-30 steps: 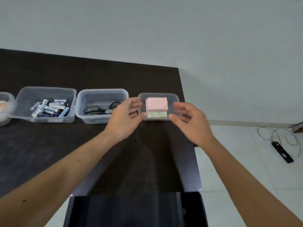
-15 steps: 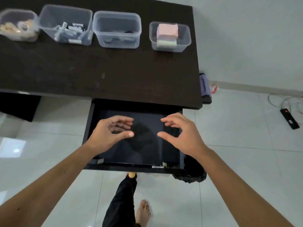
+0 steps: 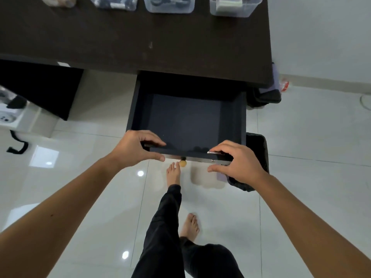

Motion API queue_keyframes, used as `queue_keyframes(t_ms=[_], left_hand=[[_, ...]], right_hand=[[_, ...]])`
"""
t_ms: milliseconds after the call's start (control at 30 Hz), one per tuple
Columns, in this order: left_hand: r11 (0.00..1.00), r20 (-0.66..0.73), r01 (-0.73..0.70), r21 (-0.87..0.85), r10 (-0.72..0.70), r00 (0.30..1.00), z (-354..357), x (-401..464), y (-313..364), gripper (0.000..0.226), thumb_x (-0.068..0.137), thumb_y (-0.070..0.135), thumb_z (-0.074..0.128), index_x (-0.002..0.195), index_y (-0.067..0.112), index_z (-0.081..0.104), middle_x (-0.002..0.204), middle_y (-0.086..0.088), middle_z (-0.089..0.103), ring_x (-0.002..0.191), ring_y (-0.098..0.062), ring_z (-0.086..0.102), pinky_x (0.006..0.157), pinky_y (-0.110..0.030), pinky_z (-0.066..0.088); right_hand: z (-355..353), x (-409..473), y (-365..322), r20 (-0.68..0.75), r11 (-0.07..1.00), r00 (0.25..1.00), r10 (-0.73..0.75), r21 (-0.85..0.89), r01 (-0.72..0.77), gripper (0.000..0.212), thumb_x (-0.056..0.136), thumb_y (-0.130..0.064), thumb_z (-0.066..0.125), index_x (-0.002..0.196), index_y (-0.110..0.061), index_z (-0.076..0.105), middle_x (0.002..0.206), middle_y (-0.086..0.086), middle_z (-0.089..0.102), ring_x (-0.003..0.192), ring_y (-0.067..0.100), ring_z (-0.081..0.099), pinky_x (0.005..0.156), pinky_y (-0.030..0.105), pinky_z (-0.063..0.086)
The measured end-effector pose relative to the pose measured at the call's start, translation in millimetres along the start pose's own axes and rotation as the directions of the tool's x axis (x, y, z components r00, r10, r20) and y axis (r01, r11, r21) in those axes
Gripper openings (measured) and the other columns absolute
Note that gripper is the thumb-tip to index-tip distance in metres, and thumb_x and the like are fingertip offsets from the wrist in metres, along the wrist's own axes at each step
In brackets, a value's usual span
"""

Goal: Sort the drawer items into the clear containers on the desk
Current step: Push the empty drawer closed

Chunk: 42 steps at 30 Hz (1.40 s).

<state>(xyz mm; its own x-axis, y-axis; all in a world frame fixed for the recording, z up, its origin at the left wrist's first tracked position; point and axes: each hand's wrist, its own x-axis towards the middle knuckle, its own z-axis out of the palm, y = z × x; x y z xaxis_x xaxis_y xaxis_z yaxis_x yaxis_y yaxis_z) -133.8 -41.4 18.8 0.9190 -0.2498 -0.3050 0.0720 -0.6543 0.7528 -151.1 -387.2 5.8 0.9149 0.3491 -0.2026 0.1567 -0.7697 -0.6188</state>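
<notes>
Gripping the drawer point(image 3: 188, 119) front edge (pulled out): left hand point(image 3: 132, 150) and right hand point(image 3: 239, 163), fingers curled over it.

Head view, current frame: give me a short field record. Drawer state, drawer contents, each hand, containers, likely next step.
drawer: open, pulled out from under the dark desk
drawer contents: nothing visible on the dark floor of the drawer
left hand: grips the drawer front near its left corner, thumb outside
right hand: grips the drawer front near its right corner
knob: small round knob between the hands, untouched
containers: clear containers along the desk's far edge, cut off by the frame
likely next step: probably pushing the drawer shut
</notes>
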Motion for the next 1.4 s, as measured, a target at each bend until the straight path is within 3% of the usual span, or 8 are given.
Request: queue_keyframes(t_ms=[533, 733, 900, 1033, 1100, 1167, 1267, 1400], left_hand=[[0.995, -0.022, 0.01, 0.103, -0.008, 1.0, 6.8, 0.7, -2.5, 0.021, 0.077, 0.021, 0.094, 0.088, 0.028, 0.077, 0.091, 0.007, 0.075, 0.086, -0.011, 0.071, 0.081, -0.023, 0.058], [0.995, -0.081, -0.038, 0.091, 0.045, 0.996, -2.4, 18.0, 11.7, 0.023, 0.079, 0.016, 0.092, 0.091, 0.027, 0.076, 0.089, 0.012, 0.07, 0.084, -0.006, 0.067, 0.073, -0.011, 0.047], [0.991, -0.146, -0.072, 0.109, 0.088, 0.985, -8.7, 56.5, 19.1, 0.025, 0.08, 0.017, 0.091, 0.101, 0.023, 0.078, 0.099, 0.011, 0.069, 0.094, -0.006, 0.065, 0.088, -0.031, 0.059], [0.91, -0.362, -0.116, 0.398, 0.272, 0.892, -25.0, 88.9, 9.1, 0.079, 0.068, 0.035, 0.098, 0.136, 0.017, 0.063, 0.148, -0.006, 0.049, 0.148, -0.027, 0.035, 0.121, -0.047, 0.039], [0.862, -0.333, -0.108, 0.495, 0.302, 0.893, -37.3, 107.1, 3.7, 0.114, 0.064, 0.049, 0.096, 0.158, 0.016, 0.04, 0.171, -0.01, 0.022, 0.163, -0.032, 0.006, 0.132, -0.053, 0.012], [0.796, -0.237, -0.133, 0.591, 0.328, 0.914, -45.4, 124.6, 0.6, 0.131, 0.067, 0.063, 0.09, 0.166, 0.013, 0.021, 0.177, -0.008, 0.009, 0.165, -0.03, -0.003, 0.133, -0.054, 0.0], [0.739, -0.215, -0.161, 0.655, 0.386, 0.897, -49.9, 138.0, -4.5, 0.127, 0.072, 0.069, 0.083, 0.167, 0.012, 0.022, 0.176, -0.006, 0.02, 0.164, -0.026, 0.011, 0.133, -0.053, 0.0], [0.779, -0.401, -0.14, 0.611, 0.457, 0.794, -36.3, 152.6, -6.8, 0.098, 0.075, 0.055, 0.088, 0.152, 0.008, 0.049, 0.159, -0.009, 0.051, 0.153, -0.03, 0.04, 0.132, -0.056, 0.013]], right_hand=[[5.1, -0.6, -13.3, -0.13, 1.0, 0.992, -0.006, -0.027, 0.003, 0.031, 0.082, -0.051, 0.084, 0.107, -0.032, 0.08, 0.1, -0.02, 0.071, 0.093, 0.005, 0.068, 0.082, 0.036, 0.06], [-10.1, 17.3, -15.1, -0.178, 0.999, 0.983, 0.041, -0.025, -0.047, 0.03, 0.085, -0.047, 0.083, 0.11, -0.03, 0.078, 0.101, -0.018, 0.07, 0.094, 0.008, 0.066, 0.083, 0.037, 0.059], [-22.5, 56.3, -3.4, -0.24, 0.997, 0.969, 0.051, -0.038, -0.062, 0.033, 0.087, -0.042, 0.083, 0.115, -0.024, 0.079, 0.106, -0.013, 0.073, 0.103, 0.012, 0.063, 0.091, 0.043, 0.056], [-26.5, 88.5, -5.5, -0.421, 0.986, 0.904, -0.072, -0.165, 0.002, 0.059, 0.077, -0.048, 0.088, 0.128, -0.022, 0.073, 0.14, 0.001, 0.06, 0.135, 0.026, 0.048, 0.11, 0.05, 0.047], [-35.3, 104.1, -8.1, -0.41, 0.96, 0.907, -0.092, -0.28, -0.029, 0.09, 0.075, -0.058, 0.086, 0.151, -0.022, 0.053, 0.168, 0.008, 0.031, 0.157, 0.032, 0.026, 0.126, 0.054, 0.029], [-46.7, 118.1, -5.5, -0.357, 0.92, 0.931, -0.07, -0.384, -0.078, 0.116, 0.074, -0.071, 0.08, 0.164, -0.018, 0.03, 0.177, 0.007, 0.007, 0.164, 0.029, 0.005, 0.132, 0.052, 0.01], [-59.0, 135.5, 6.3, -0.311, 0.876, 0.95, 0.001, -0.459, -0.151, 0.136, 0.069, -0.089, 0.067, 0.168, -0.015, 0.012, 0.178, 0.003, 0.0, 0.164, 0.024, -0.004, 0.132, 0.048, -0.003], [-63.2, 157.3, 9.4, -0.402, 0.881, 0.915, -0.008, -0.436, -0.184, 0.118, 0.071, -0.085, 0.071, 0.16, -0.014, 0.037, 0.17, 0.004, 0.032, 0.159, 0.027, 0.025, 0.13, 0.048, 0.018]])
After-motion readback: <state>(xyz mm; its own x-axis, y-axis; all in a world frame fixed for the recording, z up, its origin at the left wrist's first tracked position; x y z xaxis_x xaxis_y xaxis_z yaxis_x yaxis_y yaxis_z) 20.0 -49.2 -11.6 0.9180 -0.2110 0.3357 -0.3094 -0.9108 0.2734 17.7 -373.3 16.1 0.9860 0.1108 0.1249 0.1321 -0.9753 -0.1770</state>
